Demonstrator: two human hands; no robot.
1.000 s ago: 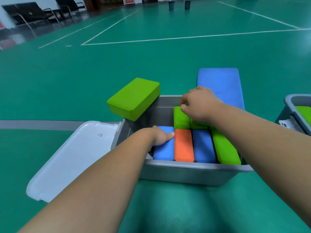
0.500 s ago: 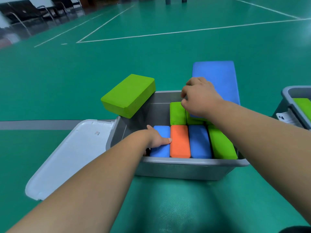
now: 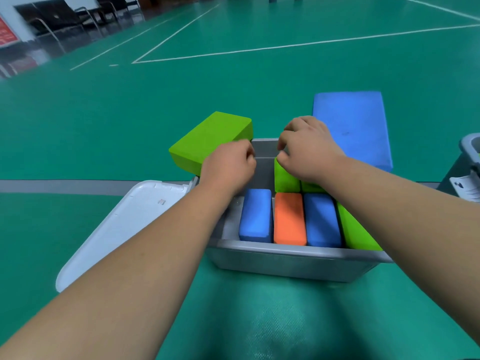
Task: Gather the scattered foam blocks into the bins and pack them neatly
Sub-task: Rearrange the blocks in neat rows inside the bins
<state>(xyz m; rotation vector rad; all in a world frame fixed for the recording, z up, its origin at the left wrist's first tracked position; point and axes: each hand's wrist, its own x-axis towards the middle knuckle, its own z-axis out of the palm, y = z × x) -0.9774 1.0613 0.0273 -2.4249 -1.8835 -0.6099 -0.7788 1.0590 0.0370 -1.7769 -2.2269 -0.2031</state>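
Note:
A grey bin (image 3: 293, 258) on the green floor holds a near row of foam blocks on edge: blue (image 3: 255, 216), orange (image 3: 289, 219), blue (image 3: 322, 220) and green (image 3: 359, 231). Behind them stand green blocks (image 3: 284, 178). My right hand (image 3: 309, 149) lies over these, thumb and curled fingers around the top of the leftmost one. A big green block (image 3: 210, 139) leans tilted on the bin's far left corner. My left hand (image 3: 228, 165) hovers right beside it with fingers loosely curled; contact cannot be told. A large blue block (image 3: 352, 126) lies behind the bin.
The bin's white lid (image 3: 124, 224) lies on the floor against its left side. A second grey bin (image 3: 467, 152) shows at the right edge. The bin's back left corner has room. Chairs stand far off at the back left.
My left hand has lifted off the near blue block and moved up and away to the tilted green block. My right hand has shifted slightly left over the back green blocks.

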